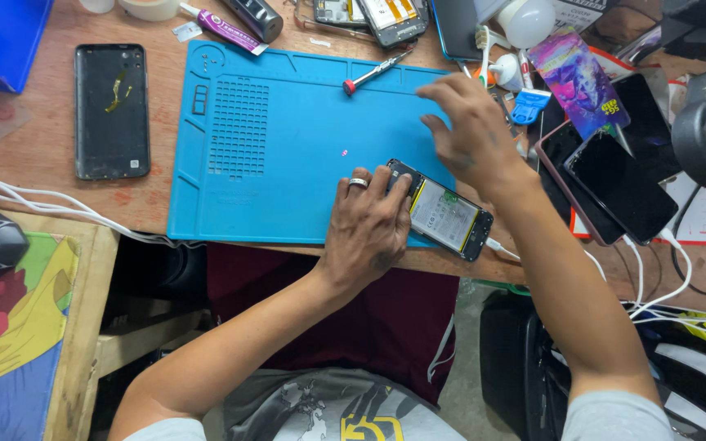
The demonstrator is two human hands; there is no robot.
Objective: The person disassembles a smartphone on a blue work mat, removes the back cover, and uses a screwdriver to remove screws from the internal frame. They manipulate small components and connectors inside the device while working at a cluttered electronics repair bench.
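While the left hand [367, 222] pins the opened phone [444, 214] at the mat's [271, 147] near edge, the right hand [471, 131] hovers spread.

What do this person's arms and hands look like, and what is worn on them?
Both arms are bare up to short grey sleeves. The left hand wears a silver band ring on one finger. The right hand shows no ring or glove, and neither wrist carries a watch.

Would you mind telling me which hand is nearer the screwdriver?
Right. The right hand hovers just right of the screwdriver; the left hand is farther below, on the opened phone.
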